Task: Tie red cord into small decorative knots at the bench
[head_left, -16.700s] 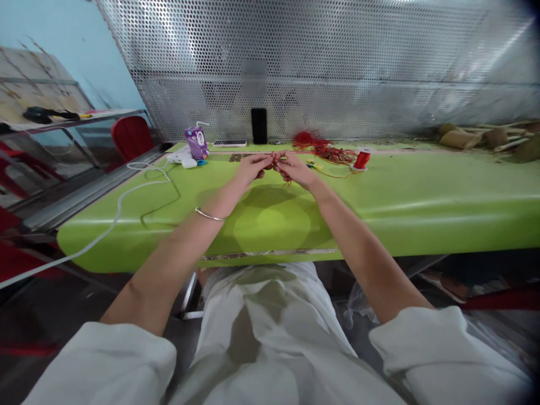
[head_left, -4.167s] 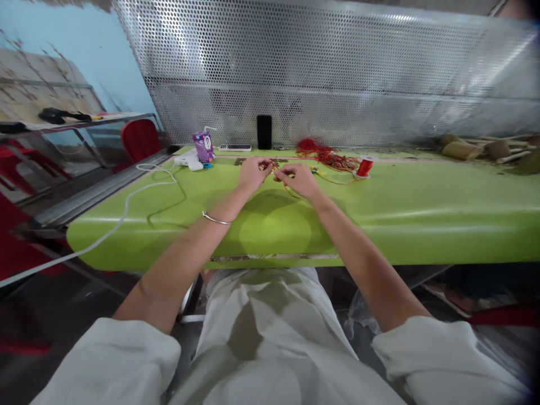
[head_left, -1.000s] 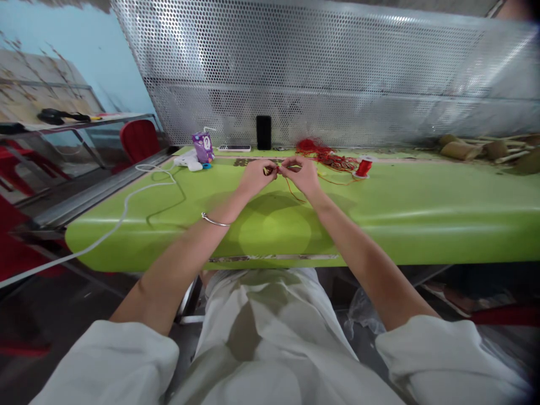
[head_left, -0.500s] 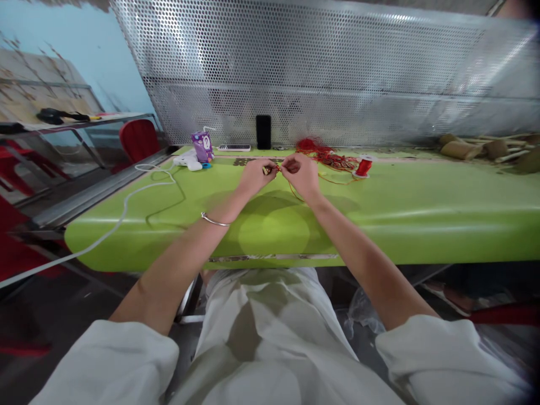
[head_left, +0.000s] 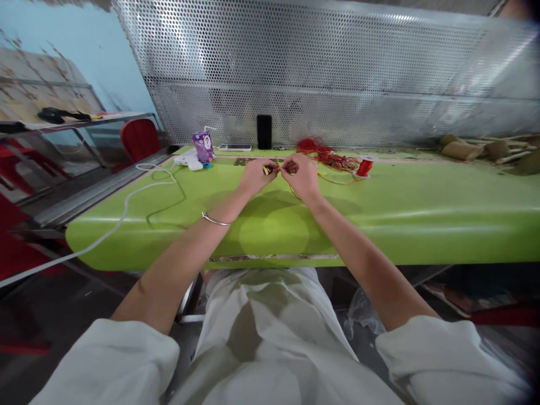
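My left hand and my right hand meet fingertip to fingertip just above the green table. Both pinch a thin red cord; its finer detail is too small to make out. A loose strand hangs below my right hand. Just beyond that hand lies a tangled heap of red cords, with darker braided pieces in it. To its right a spool of red thread stands upright, a strand trailing from it towards my right hand.
A black phone leans on the perforated metal panel. Left of it are another phone, a purple drink carton and a white plug with a cable. Wooden pieces lie at the far right of the table.
My hands stay in the same place with fingertips together. The strand below my right hand has shifted slightly; little else differs.
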A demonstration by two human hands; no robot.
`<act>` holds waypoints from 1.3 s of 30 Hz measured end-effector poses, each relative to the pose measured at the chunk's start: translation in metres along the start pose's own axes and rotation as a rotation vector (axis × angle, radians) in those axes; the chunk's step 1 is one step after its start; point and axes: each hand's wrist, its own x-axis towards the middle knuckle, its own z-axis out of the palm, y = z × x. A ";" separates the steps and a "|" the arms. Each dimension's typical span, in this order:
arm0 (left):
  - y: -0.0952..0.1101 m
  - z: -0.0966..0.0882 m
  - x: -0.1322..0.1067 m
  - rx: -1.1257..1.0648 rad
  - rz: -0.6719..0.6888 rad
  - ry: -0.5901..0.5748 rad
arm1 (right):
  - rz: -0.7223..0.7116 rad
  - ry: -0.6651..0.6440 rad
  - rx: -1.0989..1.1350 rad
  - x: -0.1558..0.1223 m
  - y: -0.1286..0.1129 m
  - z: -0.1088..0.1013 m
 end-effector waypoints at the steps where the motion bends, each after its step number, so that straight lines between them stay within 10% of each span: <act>1: 0.000 0.000 0.000 0.005 0.002 -0.001 | -0.005 -0.006 -0.006 0.000 0.000 0.000; 39: -0.010 0.005 0.000 0.185 0.197 -0.025 | 0.224 -0.036 0.029 0.000 0.011 0.003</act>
